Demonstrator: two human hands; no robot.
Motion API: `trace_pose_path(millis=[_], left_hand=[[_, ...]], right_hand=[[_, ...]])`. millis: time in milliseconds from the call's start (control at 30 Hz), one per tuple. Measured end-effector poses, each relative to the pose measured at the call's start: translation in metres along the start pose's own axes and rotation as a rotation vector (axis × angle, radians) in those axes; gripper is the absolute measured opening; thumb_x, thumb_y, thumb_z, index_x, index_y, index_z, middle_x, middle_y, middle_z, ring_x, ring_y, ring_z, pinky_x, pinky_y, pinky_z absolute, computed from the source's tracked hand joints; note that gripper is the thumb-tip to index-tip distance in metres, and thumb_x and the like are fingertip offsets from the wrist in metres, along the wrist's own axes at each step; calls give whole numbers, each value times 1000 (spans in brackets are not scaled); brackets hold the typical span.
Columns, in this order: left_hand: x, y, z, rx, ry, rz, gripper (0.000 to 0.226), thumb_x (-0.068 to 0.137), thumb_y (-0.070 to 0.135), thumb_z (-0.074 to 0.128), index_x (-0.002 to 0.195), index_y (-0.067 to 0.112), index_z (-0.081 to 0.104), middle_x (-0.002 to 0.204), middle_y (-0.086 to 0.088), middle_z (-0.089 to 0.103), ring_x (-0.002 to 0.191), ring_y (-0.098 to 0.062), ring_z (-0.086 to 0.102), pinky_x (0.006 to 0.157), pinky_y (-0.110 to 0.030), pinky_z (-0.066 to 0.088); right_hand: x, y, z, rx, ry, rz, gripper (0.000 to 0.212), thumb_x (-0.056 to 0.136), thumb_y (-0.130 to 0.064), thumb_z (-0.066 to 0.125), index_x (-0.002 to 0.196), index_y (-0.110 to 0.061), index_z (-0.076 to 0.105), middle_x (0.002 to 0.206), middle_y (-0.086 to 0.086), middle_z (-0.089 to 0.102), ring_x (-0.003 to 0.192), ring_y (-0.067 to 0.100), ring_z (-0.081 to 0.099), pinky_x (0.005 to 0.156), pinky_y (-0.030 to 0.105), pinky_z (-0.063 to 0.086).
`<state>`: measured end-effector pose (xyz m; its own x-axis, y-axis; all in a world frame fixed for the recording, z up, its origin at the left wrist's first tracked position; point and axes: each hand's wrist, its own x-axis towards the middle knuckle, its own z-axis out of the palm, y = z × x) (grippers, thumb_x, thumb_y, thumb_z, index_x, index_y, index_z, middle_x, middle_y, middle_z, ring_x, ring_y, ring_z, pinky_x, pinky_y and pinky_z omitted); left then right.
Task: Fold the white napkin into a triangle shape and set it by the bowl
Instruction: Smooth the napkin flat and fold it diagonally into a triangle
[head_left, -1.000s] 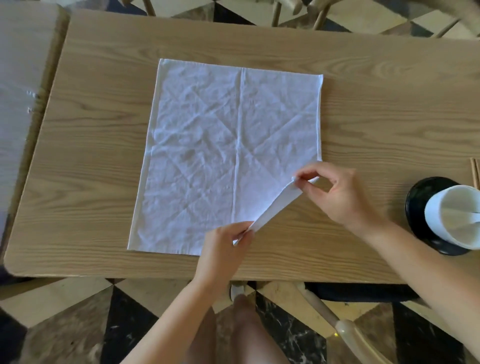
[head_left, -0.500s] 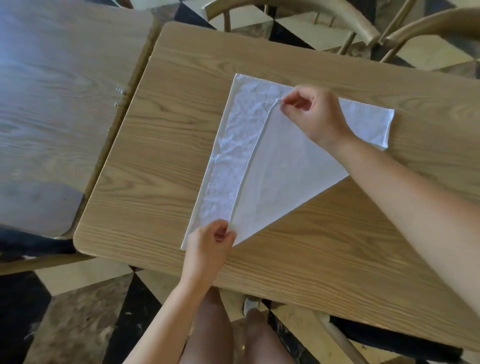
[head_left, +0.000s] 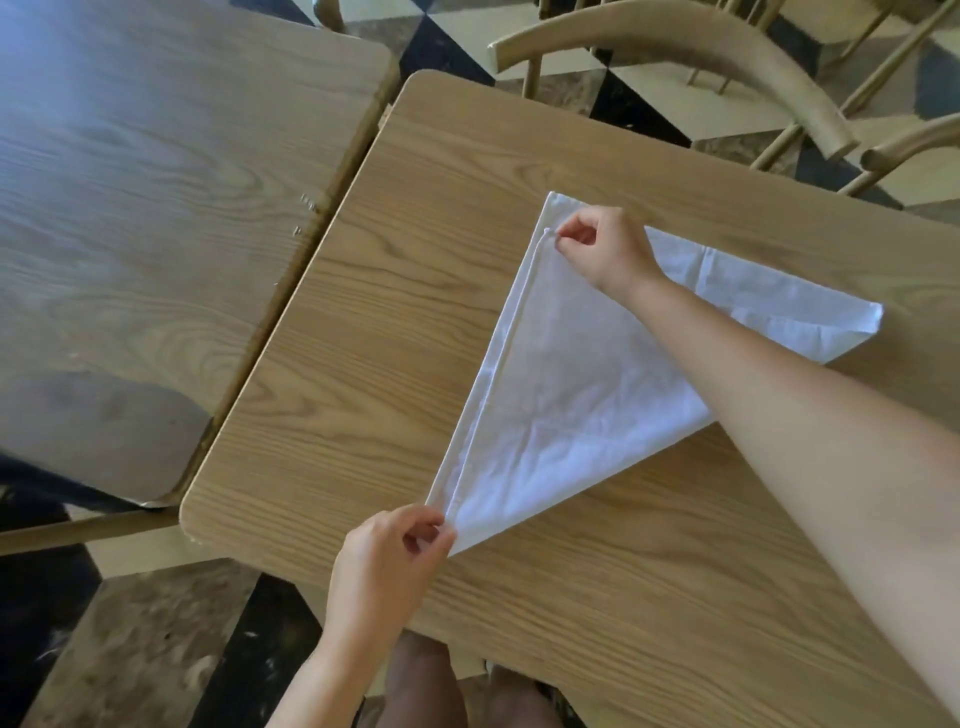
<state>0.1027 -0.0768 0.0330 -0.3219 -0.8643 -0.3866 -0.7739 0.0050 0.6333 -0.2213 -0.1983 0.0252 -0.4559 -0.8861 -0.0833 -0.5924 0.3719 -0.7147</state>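
The white napkin lies on the wooden table, folded over on a diagonal into a rough triangle. A thin strip of the lower layer shows along its left edge, and an uncovered part sticks out at the right. My right hand pinches the folded-over corner close to the napkin's far left corner. My left hand pinches the near point of the fold at the table's front. My right forearm crosses over the napkin's right side. The bowl is out of view.
A second wooden table butts against the left side with a narrow gap between. Curved wooden chair backs stand beyond the far edge. My knees show under the near edge, above a checkered floor.
My right hand has carried the napkin's near right corner across to the far left, making the diagonal fold. The view has swung left, and the bowl has left the frame.
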Motion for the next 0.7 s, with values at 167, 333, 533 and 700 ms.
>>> trace_pose_path(millis=[167, 333, 533, 700], left_hand=[[1, -13, 1, -6, 24, 20, 14, 81, 15, 69, 74, 25, 64, 65, 13, 61, 66, -6, 56, 59, -18, 44], [7, -14, 3, -3, 51, 46, 20, 85, 11, 62, 73, 24, 54, 68, 14, 55, 75, -3, 51, 59, -13, 38], [16, -13, 1, 75, 27, 34, 18, 87, 14, 59, 72, 16, 50, 64, 8, 50, 64, -6, 47, 53, -18, 34], [13, -10, -1, 312, 107, 122, 19, 83, 16, 66, 69, 14, 53, 60, 9, 51, 54, -12, 47, 44, -20, 30]], right_hand=[[12, 8, 12, -62, 4, 22, 13, 87, -22, 59, 84, -10, 65, 77, -5, 59, 73, 11, 52, 63, 21, 37], [19, 9, 19, -132, 10, 49, 12, 88, -23, 56, 83, -14, 62, 81, -1, 62, 76, 15, 54, 72, 28, 41], [21, 5, 25, -202, 24, 55, 14, 88, -19, 50, 90, -11, 61, 103, 7, 65, 98, 26, 56, 91, 41, 43], [19, 7, 30, -282, 98, 8, 15, 88, -17, 53, 91, -7, 63, 107, 14, 60, 104, 31, 52, 85, 38, 42]])
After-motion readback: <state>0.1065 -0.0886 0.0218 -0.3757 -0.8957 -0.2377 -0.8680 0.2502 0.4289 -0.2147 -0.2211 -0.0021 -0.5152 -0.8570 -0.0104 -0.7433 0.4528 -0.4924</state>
